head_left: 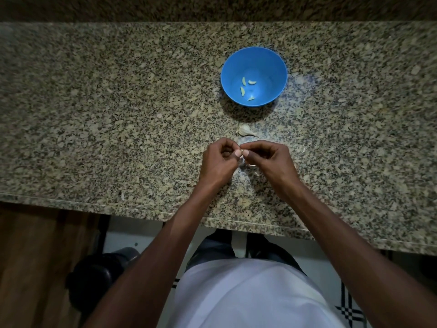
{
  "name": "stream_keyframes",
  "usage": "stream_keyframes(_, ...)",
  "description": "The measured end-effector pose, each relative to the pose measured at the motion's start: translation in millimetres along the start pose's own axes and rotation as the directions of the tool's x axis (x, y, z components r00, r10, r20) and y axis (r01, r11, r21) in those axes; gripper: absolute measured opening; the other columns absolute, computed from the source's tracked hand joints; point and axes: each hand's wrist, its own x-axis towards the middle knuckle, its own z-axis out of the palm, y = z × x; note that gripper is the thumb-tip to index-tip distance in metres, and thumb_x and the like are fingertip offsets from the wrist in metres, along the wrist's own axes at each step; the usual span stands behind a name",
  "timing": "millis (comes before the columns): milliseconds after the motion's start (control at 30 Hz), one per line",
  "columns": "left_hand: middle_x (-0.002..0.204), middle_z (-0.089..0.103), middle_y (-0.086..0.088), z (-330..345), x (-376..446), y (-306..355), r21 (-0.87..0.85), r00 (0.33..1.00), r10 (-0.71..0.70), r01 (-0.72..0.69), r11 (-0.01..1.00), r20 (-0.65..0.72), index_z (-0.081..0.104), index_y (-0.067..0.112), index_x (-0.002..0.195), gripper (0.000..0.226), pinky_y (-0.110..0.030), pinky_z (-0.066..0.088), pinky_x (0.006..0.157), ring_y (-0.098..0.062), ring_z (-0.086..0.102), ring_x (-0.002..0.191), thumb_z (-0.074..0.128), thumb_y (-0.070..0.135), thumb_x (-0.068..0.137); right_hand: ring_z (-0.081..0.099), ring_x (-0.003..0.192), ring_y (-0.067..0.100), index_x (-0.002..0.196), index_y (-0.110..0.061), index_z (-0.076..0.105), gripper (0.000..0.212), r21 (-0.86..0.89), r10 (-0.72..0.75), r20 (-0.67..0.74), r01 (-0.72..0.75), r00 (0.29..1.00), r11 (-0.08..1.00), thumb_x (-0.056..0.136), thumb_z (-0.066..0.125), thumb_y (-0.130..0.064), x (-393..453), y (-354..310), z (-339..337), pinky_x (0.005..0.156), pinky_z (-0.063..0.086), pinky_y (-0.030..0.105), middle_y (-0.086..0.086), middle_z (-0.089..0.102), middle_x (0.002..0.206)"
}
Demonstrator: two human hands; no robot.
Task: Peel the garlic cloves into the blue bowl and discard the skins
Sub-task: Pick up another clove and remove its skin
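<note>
Right between the two thumbs sits a small garlic clove [242, 153], pinched from both sides just above the granite counter [106, 114]. The left hand [218, 162] has its fingers curled inward, thumb tip pressed against the clove. The right hand [268, 159] mirrors it, fingers bent and thumb meeting the clove from the other side, so both hands grip the same piece. Most of the clove is hidden by the fingertips; only a pale sliver shows.

Just beyond the hands, on the counter, lies the remaining garlic cluster [244, 130], whitish and papery, apart from the fingers. Thin loose skins [251, 165] lie on the stone under and beside the right hand, and another pale scrap [303, 150] rests a little to the right of that hand. A further white fleck [122, 196] lies near the counter's front edge to the left.

Farther back stands the blue bowl [272, 65], upright, well apart from the hands. Inside it lie four peeled cloves [243, 80], pale yellow-green, scattered on the bottom.

Below the counter edge the person's white garment [248, 294] fills the lower middle of the view, with a dark round object [94, 278] on the floor to the left.
</note>
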Motion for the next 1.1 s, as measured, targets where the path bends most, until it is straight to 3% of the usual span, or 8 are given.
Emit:
stream_keyframes(100,0.083,0.063,0.004,1,-3,4,0.106,0.997,0.066,-0.061,0.992,-0.048,0.063,0.011,0.096,0.013,-0.020,0.048,0.062,-0.006,0.060,0.074,0.069,0.002,0.090,0.077,0.100,0.018,0.108,-0.007,0.080,0.019,-0.009,-0.005,-0.024,0.004,1.000,1.000,0.090,0.082,-0.013,0,2,2,0.087,0.062,0.032,0.003,0.081,0.102)
stream_keyframes(200,0.082,0.061,0.003,6,-6,7,0.205,0.978,0.196,-0.178,0.963,-0.074,0.060,0.009,0.093,0.018,-0.009,0.045,0.057,-0.002,0.057,0.072,0.065,-0.006,0.087,0.077,0.100,0.022,0.112,-0.001,0.077,0.024,0.109,0.047,-0.032,-0.043,0.998,0.993,0.091,0.080,-0.011,-2,4,5,0.082,0.061,0.028,0.010,0.080,0.106)
stream_keyframes(333,0.092,0.060,-0.002,11,-7,3,0.287,0.962,0.267,-0.239,0.927,-0.061,0.054,0.013,0.092,0.020,-0.009,0.044,0.060,-0.011,0.056,0.080,0.056,-0.007,0.094,0.076,0.102,0.026,0.111,0.000,0.076,0.024,0.210,0.111,-0.027,-0.103,0.993,0.972,0.090,0.079,-0.011,-2,6,5,0.087,0.062,0.034,0.013,0.079,0.108)
stream_keyframes(433,0.092,0.063,-0.002,11,-8,1,0.153,0.980,0.181,-0.168,0.974,-0.080,0.058,0.010,0.099,0.012,-0.007,0.046,0.057,-0.003,0.058,0.076,0.054,-0.001,0.102,0.076,0.099,0.025,0.111,-0.002,0.076,0.025,0.201,0.138,-0.030,-0.129,0.990,0.971,0.090,0.080,-0.014,0,7,2,0.090,0.062,0.037,0.012,0.079,0.106)
stream_keyframes(533,0.093,0.064,0.000,5,-8,-3,-0.114,0.998,0.042,-0.047,0.992,-0.042,0.061,0.008,0.105,0.008,-0.011,0.048,0.061,0.001,0.060,0.074,0.053,0.010,0.106,0.075,0.090,0.023,0.110,-0.001,0.075,0.022,0.221,0.151,-0.042,-0.138,0.988,0.966,0.091,0.078,-0.012,1,7,0,0.087,0.062,0.035,0.012,0.079,0.098)
stream_keyframes(733,0.104,0.075,-0.011,-6,-7,-6,-0.365,0.999,-0.013,-0.003,0.931,-0.040,0.065,0.001,0.109,0.016,-0.034,0.063,0.086,-0.020,0.075,0.097,0.072,0.007,0.095,0.075,0.090,0.021,0.109,-0.003,0.076,0.019,0.214,0.137,-0.056,-0.122,0.989,0.969,0.093,0.076,-0.014,4,3,-2,0.085,0.061,0.033,0.013,0.079,0.099)
stream_keyframes(900,0.101,0.076,-0.005,-11,-7,-5,-0.250,0.991,0.128,-0.130,0.959,-0.025,0.072,0.006,0.105,0.024,-0.032,0.063,0.084,-0.019,0.075,0.095,0.084,0.009,0.085,0.074,0.087,0.019,0.104,-0.005,0.077,0.016,0.197,0.142,-0.049,-0.129,0.989,0.972,0.094,0.076,-0.016,0,-2,-2,0.083,0.062,0.032,0.013,0.079,0.096)
stream_keyframes(1100,0.094,0.076,0.002,-9,-6,-7,-0.093,0.979,0.204,-0.203,0.975,0.004,0.075,0.010,0.100,0.010,-0.029,0.062,0.083,-0.010,0.073,0.090,0.078,0.014,0.091,0.073,0.080,0.012,0.108,0.000,0.075,0.021,0.087,0.097,-0.029,-0.094,0.995,0.992,0.096,0.074,-0.018,0,-3,-2,0.074,0.059,0.025,0.006,0.079,0.089)
